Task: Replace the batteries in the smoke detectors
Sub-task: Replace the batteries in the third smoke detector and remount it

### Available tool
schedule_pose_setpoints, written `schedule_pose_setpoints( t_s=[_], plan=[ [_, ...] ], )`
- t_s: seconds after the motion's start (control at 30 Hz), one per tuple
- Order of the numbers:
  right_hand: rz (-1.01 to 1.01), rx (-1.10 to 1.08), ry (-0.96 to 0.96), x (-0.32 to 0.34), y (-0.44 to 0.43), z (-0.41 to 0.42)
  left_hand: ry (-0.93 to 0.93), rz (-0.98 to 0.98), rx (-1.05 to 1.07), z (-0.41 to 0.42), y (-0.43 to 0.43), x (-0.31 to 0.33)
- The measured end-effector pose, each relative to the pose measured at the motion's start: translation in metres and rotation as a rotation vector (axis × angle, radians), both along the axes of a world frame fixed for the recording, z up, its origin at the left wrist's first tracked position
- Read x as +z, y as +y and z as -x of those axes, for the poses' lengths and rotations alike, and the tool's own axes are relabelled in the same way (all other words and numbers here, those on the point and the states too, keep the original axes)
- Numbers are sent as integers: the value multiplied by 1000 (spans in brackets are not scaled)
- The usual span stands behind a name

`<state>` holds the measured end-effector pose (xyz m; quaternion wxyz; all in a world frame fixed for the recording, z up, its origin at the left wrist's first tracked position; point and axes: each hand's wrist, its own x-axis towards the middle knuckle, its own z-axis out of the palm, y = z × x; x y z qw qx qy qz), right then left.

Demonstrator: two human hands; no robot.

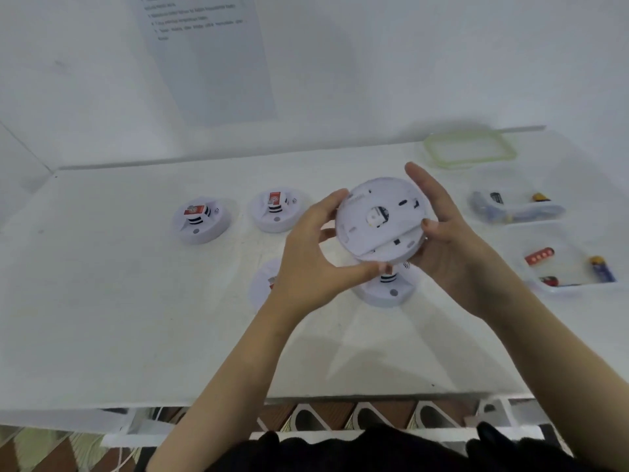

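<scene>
One white table (119,301) carries the whole job, with a printed sheet (204,56) on the wall behind it, too blurred to read.

Both hands are up over the middle of the table. The left hand (313,260) and right hand (452,247) curl their fingers round the rim of the held smoke detector (381,221), which is lifted clear of the table. It is tilted with its flat back toward the camera. That back looks closed, so I judge this unit is at the twist-open or twist-shut step; which one I cannot tell.

Four more detectors lie on the table:
- The far-left detector (200,219) and the far-middle detector (277,211) each show a red block that reads as a battery.
- The near-left detector (263,284) is mostly hidden behind the left hand.
- The near-middle detector (388,287) lies just below the held one.

Right of the hands sit two clear containers, the far container (551,212) and the near container (578,287). A green-rimmed lid (471,148) lies beyond them. Both hold loose batteries (602,267), so spares or spent cells remain. Old and new cannot be told apart, and I judge the task to be mid-way at best.
</scene>
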<state>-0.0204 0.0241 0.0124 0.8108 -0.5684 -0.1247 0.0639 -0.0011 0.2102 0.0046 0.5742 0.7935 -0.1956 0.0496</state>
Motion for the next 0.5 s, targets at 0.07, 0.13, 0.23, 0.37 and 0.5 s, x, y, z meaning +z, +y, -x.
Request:
schedule_pose_setpoints(
  t_s=[0.07, 0.13, 0.23, 0.37, 0.5],
  plan=[
    [36, -14, 17, -4, -11, 7, -11, -16, -22, 4, -6, -1],
    [91, -29, 10, -8, -21, 14, -9, -33, -45, 8, -13, -2],
    [184, -46, -16, -11, -33, 23, 22, -23, -73, 14, -20, -5],
    [253, 10, -22, -10, -50, 32, 71, 51, -131, 25, -32, -8],
    [346, 70, -29, -1, -68, 37, 51, -23, -150, 38, -48, -12]
  ],
)
